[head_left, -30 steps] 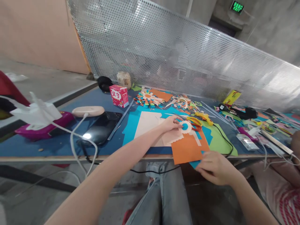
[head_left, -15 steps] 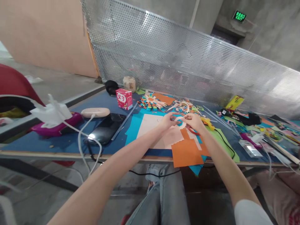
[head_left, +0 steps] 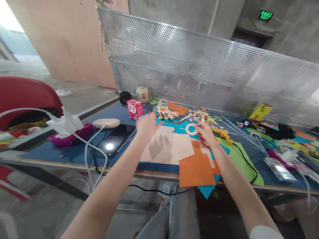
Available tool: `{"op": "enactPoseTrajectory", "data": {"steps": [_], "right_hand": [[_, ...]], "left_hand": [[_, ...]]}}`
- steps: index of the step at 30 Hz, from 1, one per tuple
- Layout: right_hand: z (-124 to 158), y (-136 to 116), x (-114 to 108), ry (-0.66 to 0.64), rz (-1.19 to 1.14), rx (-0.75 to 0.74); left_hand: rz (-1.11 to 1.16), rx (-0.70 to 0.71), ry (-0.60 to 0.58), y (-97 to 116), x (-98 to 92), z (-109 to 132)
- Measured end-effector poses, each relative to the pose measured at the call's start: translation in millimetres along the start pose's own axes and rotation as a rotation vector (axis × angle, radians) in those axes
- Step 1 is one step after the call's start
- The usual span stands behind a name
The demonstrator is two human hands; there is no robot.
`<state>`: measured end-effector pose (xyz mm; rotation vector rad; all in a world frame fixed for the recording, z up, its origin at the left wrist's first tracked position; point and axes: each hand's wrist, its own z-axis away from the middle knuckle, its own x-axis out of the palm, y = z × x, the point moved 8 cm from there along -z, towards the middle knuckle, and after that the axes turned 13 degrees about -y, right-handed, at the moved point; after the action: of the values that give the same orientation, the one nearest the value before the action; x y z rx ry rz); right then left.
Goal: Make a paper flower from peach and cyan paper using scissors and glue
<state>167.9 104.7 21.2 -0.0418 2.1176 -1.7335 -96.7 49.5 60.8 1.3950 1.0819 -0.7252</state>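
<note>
My right hand [head_left: 205,131] pinches the edge of a white toothed paper ring [head_left: 191,129] with a blue centre, low over the blue table [head_left: 74,149]. My left hand [head_left: 147,125] is blurred by motion and hangs over the left end of a pale pink sheet [head_left: 169,147], apart from the ring and close to a red carton [head_left: 135,109]. Its fingers cannot be made out. Red-handled scissors [head_left: 203,142] lie under my right wrist. An orange sheet [head_left: 196,169] overhangs the front table edge.
A many-coloured paper flower [head_left: 163,111] and paper scraps lie at the back. A yellow glue gun [head_left: 223,133] with a black cord is on the right, a black tablet [head_left: 112,141] and white charger [head_left: 66,124] on the left. A perforated metal screen [head_left: 199,66] backs the table.
My left hand has let go of the toothed ring and swung left toward the red carton. My right hand keeps the ring. The camera has tilted up and turned left.
</note>
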Motion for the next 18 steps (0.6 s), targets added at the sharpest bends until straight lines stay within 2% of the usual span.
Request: {"op": "enactPoseTrajectory", "data": {"steps": [2,4,5,6,9,13,18], "right_hand": [[0.0,3.4,-1.7,-0.001,-0.028,0.014],[-1.9,4.0,0.2,-0.011,-0.046,0.022],[-3.0,3.7,2.0,-0.019,-0.053,0.024],[-3.9,3.4,4.2,-0.028,-0.061,0.026],[-4.4,3.4,9.3,-0.048,-0.077,0.04],[-2.5,4.0,10.3,-0.05,-0.079,0.058],[-2.1,3.9,10.5,-0.049,-0.075,0.066]], "left_hand": [[-0.196,-0.27,0.022,-45.4,-24.0,17.0],[-0.276,-0.49,-0.04,-84.2,-34.6,35.6],[-0.304,-0.519,-0.063,-94.6,-36.4,42.1],[-0.301,-0.532,-0.134,-102.8,-32.1,46.7],[-0.297,-0.487,-0.221,-108.4,-22.3,52.3],[-0.341,-0.434,-0.228,-104.7,-21.2,51.1],[-0.321,-0.445,-0.223,-109.1,-26.8,50.0]]}}
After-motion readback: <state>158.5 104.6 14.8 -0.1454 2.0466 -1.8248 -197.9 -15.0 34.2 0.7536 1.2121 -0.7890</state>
